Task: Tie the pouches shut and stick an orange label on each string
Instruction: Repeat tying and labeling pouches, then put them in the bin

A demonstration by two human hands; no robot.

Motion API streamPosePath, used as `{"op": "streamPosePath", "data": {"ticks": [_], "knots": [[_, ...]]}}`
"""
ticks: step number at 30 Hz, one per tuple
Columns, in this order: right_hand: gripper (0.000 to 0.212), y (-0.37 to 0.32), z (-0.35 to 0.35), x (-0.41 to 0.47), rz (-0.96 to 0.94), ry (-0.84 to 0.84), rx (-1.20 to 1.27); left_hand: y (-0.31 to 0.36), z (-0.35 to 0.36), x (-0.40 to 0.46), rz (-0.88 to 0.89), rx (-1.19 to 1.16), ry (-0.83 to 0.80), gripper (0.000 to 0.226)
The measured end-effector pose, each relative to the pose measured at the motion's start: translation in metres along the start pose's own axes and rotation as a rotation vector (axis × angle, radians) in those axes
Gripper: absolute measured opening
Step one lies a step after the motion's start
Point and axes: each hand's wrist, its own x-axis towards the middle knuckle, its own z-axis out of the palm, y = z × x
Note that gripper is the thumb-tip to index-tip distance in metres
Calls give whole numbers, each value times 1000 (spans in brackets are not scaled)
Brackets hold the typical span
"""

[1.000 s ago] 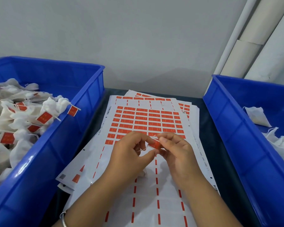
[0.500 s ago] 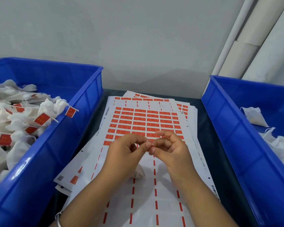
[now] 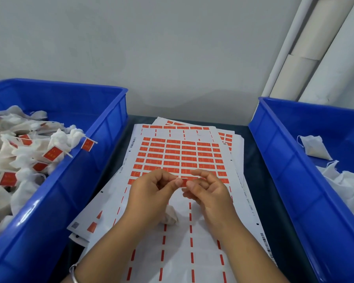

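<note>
left blue bin (image 3: 102,127) holds labelled pouches (image 3: 29,158); right blue bin (image 3: 278,152) holds unlabelled ones (image 3: 315,148).

A plain pale grey wall (image 3: 151,48) fills the upper half of the view, matt and evenly lit by soft, diffuse light, with a faint shadow low down near its foot. At upper right, white pipes (image 3: 290,43) and pale cylindrical tubes (image 3: 307,64) lean diagonally against the wall, rising out of view at the top right corner; one tube shows a joint partway along its length. Below the wall lies a dark worktop (image 3: 247,160), its surface showing only in narrow strips. Its far edge meets the wall in a straight horizontal line.
</note>
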Motion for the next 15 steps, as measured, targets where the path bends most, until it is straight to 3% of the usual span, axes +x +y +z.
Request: {"op": "streamPosePath", "data": {"ticks": [7,10,15], "knots": [[11,13,7,-3,45,-55,-206,22,-15,2,-47,-118,152,19],[12,14,14,-10,44,-92,-265,45,-29,-5,8,-133,207,13],[7,15,16,-13,24,-121,-388,96,-76,-33,198,-262,461,31]]}}
